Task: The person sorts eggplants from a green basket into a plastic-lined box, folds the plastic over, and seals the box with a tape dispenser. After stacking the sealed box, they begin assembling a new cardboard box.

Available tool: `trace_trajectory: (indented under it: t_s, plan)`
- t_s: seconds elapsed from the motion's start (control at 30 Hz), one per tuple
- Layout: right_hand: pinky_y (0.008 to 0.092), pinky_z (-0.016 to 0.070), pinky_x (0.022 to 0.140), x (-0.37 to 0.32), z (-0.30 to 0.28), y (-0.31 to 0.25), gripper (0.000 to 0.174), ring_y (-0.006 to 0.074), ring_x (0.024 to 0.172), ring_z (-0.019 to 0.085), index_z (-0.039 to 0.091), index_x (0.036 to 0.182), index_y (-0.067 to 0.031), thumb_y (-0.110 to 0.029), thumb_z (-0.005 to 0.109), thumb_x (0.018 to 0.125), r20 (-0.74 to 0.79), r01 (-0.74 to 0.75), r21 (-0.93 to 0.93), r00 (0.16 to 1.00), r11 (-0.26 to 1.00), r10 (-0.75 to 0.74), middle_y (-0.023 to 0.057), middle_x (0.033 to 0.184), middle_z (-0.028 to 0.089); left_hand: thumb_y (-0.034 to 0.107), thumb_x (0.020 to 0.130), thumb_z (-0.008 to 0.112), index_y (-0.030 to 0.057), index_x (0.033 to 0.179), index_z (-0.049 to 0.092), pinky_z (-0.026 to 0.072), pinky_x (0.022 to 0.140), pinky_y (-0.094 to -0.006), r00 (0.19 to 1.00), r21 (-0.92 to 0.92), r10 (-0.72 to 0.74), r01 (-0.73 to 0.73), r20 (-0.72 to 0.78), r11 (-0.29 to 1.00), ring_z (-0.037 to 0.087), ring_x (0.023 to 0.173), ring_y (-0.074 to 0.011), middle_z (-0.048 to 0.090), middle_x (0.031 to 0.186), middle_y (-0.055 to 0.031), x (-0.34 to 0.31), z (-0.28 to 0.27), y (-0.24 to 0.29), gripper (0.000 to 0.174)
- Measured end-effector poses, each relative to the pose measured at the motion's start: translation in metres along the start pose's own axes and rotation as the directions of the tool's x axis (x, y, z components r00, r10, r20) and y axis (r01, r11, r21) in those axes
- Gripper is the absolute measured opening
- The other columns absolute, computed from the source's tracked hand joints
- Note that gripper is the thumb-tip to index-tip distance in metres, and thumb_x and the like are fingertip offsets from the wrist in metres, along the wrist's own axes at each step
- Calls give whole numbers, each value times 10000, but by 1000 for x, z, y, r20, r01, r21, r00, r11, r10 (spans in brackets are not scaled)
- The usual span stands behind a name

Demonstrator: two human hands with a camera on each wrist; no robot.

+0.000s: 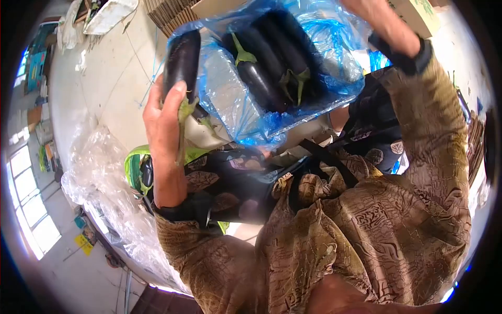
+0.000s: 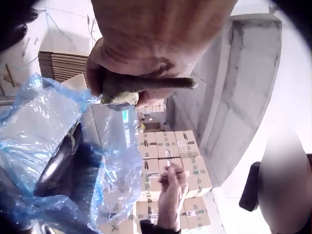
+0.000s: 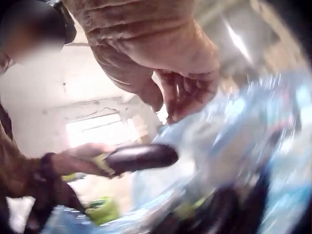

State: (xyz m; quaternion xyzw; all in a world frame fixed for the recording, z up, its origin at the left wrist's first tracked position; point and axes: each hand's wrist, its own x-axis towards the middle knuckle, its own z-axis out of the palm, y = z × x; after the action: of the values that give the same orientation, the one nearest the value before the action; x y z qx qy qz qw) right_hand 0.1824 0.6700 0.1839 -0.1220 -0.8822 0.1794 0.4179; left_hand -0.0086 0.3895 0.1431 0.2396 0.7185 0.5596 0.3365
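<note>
My left hand (image 1: pixel 163 123) grips a dark purple eggplant (image 1: pixel 183 55) near its green stem end, at the left edge of a blue see-through plastic liner (image 1: pixel 225 86). Inside the liner lie several eggplants (image 1: pixel 261 78), some with green caps toward me. In the left wrist view the held eggplant's stem (image 2: pixel 168 83) sticks out beneath the palm. My right hand (image 3: pixel 161 53) is raised over the liner's far right side, fingers loosely bent, with a gap between thumb and fingers. Nothing shows in its grasp.
Stacked printed cartons (image 2: pixel 170 146) stand beyond the liner. Folded cardboard (image 1: pixel 167 13) lies at the back. Crumpled clear plastic (image 1: pixel 104 172) spreads along the left, beside a green bag (image 1: pixel 137 157) with an eggplant in it. A carton (image 1: pixel 415 15) stands at the back right.
</note>
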Motion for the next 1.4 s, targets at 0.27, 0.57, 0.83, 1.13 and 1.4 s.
trace_trajectory:
  t_s: [0.27, 0.57, 0.83, 1.13, 1.4]
  plan:
    - [385, 501, 888, -69, 133, -15, 566, 343, 978, 651, 625, 1144, 69, -414, 693, 858, 816, -600, -127, 389, 790, 427, 227, 1065, 669, 269, 894, 597, -92, 1300, 487, 439, 863, -277, 996, -91, 19, -11, 84, 996, 578, 917, -164, 599, 1040, -128, -7, 10, 13, 555]
    - [365, 519, 833, -68, 151, -5, 362, 220, 911, 641, 648, 1079, -19, -340, 659, 910, 820, -934, 43, 235, 354, 522, 123, 991, 669, 316, 892, 590, -72, 1231, 514, 468, 852, -286, 983, -220, -119, 149, 143, 964, 612, 913, -176, 615, 1020, -147, -8, 1, 18, 521]
    - [369, 579, 872, -30, 127, 54, 271, 294, 894, 698, 603, 1005, 76, -175, 501, 1007, 834, -874, 472, 401, -115, 379, 198, 941, 680, 363, 868, 592, -80, 1285, 486, 467, 864, -283, 974, -129, -89, 118, 209, 985, 603, 976, -176, 595, 1089, -150, -8, -15, 13, 617]
    - [348, 564, 907, -46, 118, 36, 294, 276, 917, 690, 617, 1065, 78, -181, 483, 1024, 794, -923, 377, 280, -75, 540, 164, 964, 683, 178, 768, 726, -81, 1354, 492, 455, 921, -276, 961, 79, -117, 100, 252, 992, 564, 1067, -177, 578, 1203, -125, -9, -16, 12, 682]
    - [366, 596, 799, -21, 104, 62, 284, 275, 828, 695, 622, 1001, 75, -181, 497, 997, 839, -932, 352, 355, 86, 412, 179, 922, 681, 158, 718, 779, -44, 1327, 534, 441, 979, -299, 898, 332, 79, -240, 432, 912, 578, 1115, -193, 606, 1237, -147, -5, -13, -2, 687]
